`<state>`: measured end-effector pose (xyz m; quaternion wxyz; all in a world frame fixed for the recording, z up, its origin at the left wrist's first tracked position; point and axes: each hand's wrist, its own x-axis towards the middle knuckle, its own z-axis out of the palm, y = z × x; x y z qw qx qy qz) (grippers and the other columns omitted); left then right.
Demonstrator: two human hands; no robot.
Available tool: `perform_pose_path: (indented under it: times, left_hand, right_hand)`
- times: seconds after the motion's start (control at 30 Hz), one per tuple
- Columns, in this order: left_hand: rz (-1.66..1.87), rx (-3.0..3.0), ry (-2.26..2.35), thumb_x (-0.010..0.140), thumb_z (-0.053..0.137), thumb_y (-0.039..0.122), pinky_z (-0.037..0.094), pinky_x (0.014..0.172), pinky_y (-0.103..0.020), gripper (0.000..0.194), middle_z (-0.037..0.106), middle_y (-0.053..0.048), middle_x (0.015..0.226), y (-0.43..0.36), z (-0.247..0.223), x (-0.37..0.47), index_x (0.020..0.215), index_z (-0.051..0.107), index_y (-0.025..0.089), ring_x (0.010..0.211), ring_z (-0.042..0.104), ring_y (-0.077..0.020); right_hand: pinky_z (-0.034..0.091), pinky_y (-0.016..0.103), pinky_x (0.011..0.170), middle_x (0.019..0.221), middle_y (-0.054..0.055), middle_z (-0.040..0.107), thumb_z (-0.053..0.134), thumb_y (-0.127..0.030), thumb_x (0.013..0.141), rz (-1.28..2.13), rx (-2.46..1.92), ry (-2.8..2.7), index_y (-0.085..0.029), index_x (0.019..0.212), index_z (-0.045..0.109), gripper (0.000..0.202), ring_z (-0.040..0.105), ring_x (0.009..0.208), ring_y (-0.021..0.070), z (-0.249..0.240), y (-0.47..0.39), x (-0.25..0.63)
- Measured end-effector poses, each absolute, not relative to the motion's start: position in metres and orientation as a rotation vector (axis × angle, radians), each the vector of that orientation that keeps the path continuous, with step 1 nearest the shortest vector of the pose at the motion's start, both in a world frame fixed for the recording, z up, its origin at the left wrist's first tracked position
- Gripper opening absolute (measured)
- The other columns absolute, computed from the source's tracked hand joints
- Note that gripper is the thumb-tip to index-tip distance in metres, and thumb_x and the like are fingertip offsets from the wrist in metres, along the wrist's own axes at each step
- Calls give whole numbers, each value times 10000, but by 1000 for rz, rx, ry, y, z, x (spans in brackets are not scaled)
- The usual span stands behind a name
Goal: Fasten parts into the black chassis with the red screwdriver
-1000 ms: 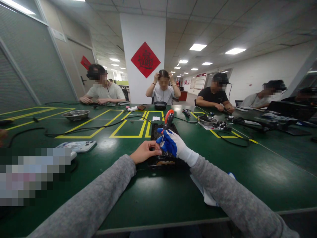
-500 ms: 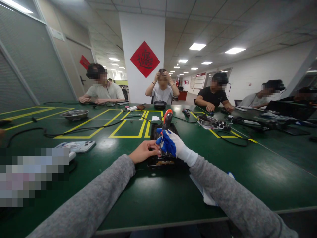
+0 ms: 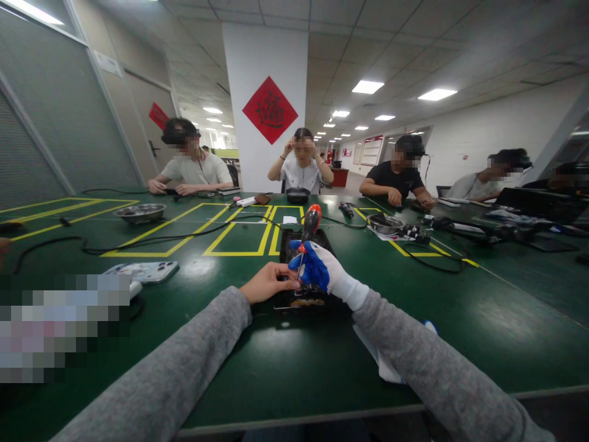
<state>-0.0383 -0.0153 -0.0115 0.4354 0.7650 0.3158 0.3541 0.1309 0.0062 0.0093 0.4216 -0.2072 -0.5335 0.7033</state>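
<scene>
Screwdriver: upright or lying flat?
Upright, leaning slightly: the screwdriver's handle points up and its shaft down, held in the gloved right hand.

Ceiling panels are shining white, throwing pale glare onto the glossy green tabletop. The upper right corner is lying dim, wide-angle distortion is tilting the partition at left, and coarse pixel blocks are masking a lower-left patch.
</scene>
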Motion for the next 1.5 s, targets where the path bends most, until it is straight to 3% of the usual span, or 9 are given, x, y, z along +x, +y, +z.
perform_pose_path:
  times: [0.17, 0.43, 0.7, 0.93, 1.13, 1.33, 1.5]
  left_hand:
    - [830, 1884, 754, 731, 618, 364, 445, 806, -317, 276, 684, -80, 792, -15, -10, -39, 808, 680, 107, 785, 605, -177]
    - [928, 1902, 832, 660, 692, 337, 449, 712, -275, 239, 640, -37, 710, -14, -11, -38, 705, 638, 108, 680, 572, -141]
    - [797, 1874, 729, 773, 571, 379, 435, 766, -283, 291, 660, -76, 790, -13, -9, -41, 813, 659, 104, 767, 589, -161]
    - [904, 1922, 763, 684, 677, 323, 428, 669, -246, 252, 578, -6, 687, -15, -10, -39, 760, 575, 105, 653, 535, -113]
    - [828, 1919, 701, 750, 615, 329, 441, 781, -303, 243, 653, -76, 800, -14, -10, -40, 799, 613, 91, 776, 596, -159]
    - [886, 1934, 788, 719, 649, 321, 440, 688, -255, 236, 650, -42, 727, -14, -11, -38, 791, 599, 102, 680, 584, -130]
    - [848, 1882, 723, 767, 597, 324, 437, 746, -280, 238, 667, -70, 780, -15, -12, -39, 842, 601, 98, 738, 600, -148]
  right_hand:
    - [446, 229, 400, 639, 25, 646, 481, -458, 810, 1762, -565, -1349, -164, 1065, 519, 391, 554, 421, 117, 11, 9, 132]
    - [452, 216, 426, 657, 29, 651, 496, -403, 814, 1684, -549, -1352, -158, 1058, 526, 347, 562, 451, 108, 13, 4, 132]
    - [453, 234, 415, 677, 22, 649, 505, -420, 800, 1686, -552, -1338, -171, 1022, 532, 335, 556, 429, 109, 12, 3, 132]
    - [447, 208, 439, 676, 21, 653, 546, -408, 782, 1671, -481, -1323, -162, 1058, 530, 370, 551, 453, 91, 8, 3, 131]
    - [458, 248, 413, 709, 45, 651, 459, -475, 812, 1794, -463, -1303, -147, 1061, 520, 417, 565, 443, 120, 2, 14, 134]
    - [485, 240, 467, 681, 26, 635, 504, -412, 809, 1717, -434, -1254, -155, 1027, 531, 339, 578, 488, 110, 2, 15, 134]
    - [483, 256, 438, 720, 31, 646, 463, -473, 813, 1756, -473, -1292, -171, 1093, 499, 413, 575, 471, 118, 4, 12, 133]
